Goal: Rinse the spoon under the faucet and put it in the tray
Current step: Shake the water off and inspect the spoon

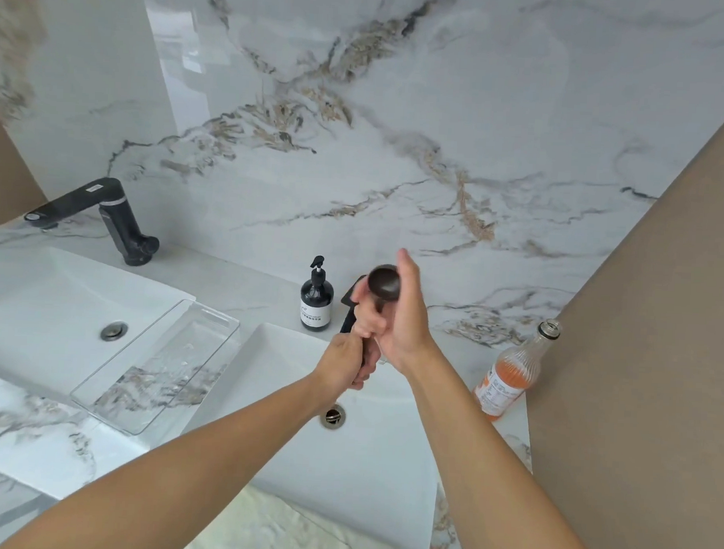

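Both arms outstretched over sink [290,354], left hand [344,362] fingers clamped on spoon [384,281] handle, right hand [404,321] fingers pinching its neck

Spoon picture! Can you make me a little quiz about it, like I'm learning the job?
1. True or false: the clear tray has nothing in it.
2. Which hand has its grip on the low end of the spoon handle? A: left hand. B: right hand.
3. What colour is the soap bottle by the wall?

Key:
1. True.
2. A. The right hand is higher up, by the spoon's round bowl.
3. Black, with a white label.
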A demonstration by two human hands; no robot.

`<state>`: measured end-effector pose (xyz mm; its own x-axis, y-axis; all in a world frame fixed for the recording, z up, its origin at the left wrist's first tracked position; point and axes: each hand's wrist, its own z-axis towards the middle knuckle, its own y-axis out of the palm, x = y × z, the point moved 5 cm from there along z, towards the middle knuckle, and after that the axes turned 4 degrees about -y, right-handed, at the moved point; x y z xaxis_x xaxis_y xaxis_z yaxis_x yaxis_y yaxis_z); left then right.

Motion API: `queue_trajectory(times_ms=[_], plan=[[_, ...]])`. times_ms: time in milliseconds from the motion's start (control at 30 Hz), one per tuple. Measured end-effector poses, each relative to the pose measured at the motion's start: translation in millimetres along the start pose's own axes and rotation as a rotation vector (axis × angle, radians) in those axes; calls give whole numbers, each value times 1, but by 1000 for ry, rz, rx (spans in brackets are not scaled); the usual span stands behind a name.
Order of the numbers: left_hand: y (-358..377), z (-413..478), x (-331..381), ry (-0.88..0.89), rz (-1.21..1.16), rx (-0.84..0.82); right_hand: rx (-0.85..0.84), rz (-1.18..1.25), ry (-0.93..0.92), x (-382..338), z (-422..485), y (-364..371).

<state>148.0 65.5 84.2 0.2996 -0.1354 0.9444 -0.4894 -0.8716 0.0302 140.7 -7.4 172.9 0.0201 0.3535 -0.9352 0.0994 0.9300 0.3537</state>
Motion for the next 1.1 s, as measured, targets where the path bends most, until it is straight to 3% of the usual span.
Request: queue_trajectory(times_ms=[100, 167, 300, 400, 600, 700, 833, 900, 1033, 1100], plan=[[3, -11, -4, 105, 75, 3, -6, 323, 84, -4, 2, -14], [4, -15, -1, 156, 133, -16, -26, 386, 46, -10, 3, -22], [2, -13, 15, 186, 108, -21, 14, 272, -50, 0, -2, -20], [5, -20, -1, 214, 147, -27, 35, 119, -10, 3, -1, -23], [-5, -20, -8, 251, 197, 14, 143, 219, -10, 25, -5, -23], [-12, -24, -18, 248, 210, 15, 64, 114, 24, 24, -1, -20], [-32, -23, -13, 271, 252, 95, 88, 218, 49, 33, -3, -15], [-36, -20, -11, 266, 258, 79, 106, 132, 55, 47, -8, -15], [-44, -25, -20, 148, 92, -64, -55, -176, -11, 33, -6, -23], [-64, -24, -22, 100, 46, -125, -50, -307, -5, 34, 2, -17]])
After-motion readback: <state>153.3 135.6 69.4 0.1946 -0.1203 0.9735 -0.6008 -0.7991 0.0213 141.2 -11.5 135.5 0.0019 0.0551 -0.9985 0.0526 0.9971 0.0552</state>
